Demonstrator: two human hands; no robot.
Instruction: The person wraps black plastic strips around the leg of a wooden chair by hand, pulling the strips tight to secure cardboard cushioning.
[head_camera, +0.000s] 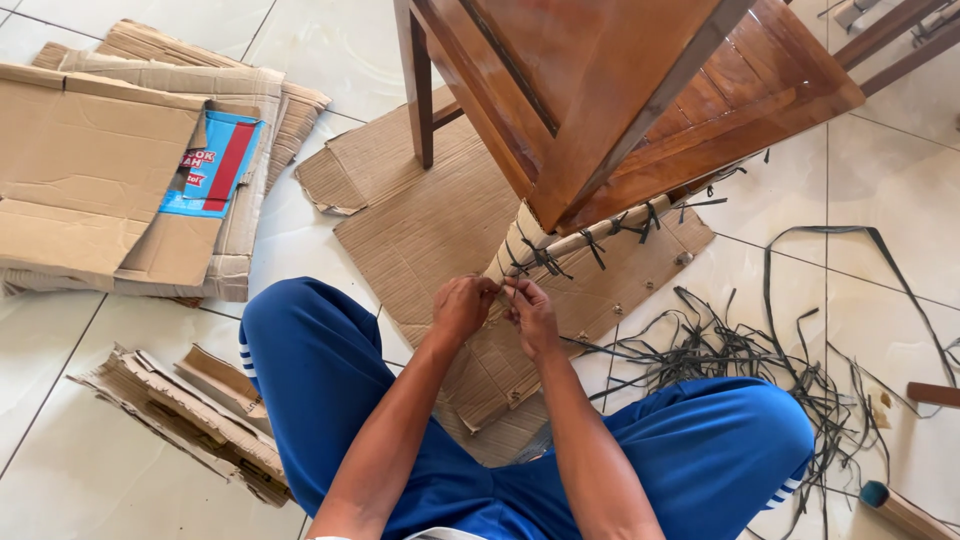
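I sit on the tiled floor in blue trousers, facing a brown wooden piece of furniture (620, 90) that is tilted towards me. Cardboard wrapping (520, 245) covers its lower leg and rail, tied on with dark plastic straps (545, 260). My left hand (463, 307) and my right hand (532, 315) meet at the bottom end of the wrapped leg. Both pinch a thin dark strap there, fingers closed on it. The strap's ends are hidden between my fingers.
A flat corrugated sheet (420, 220) lies under the furniture. Flattened cardboard boxes (90, 170) are stacked at the left, torn cardboard pieces (190, 410) by my left knee. A tangle of loose dark straps (760, 350) spreads over the tiles at the right.
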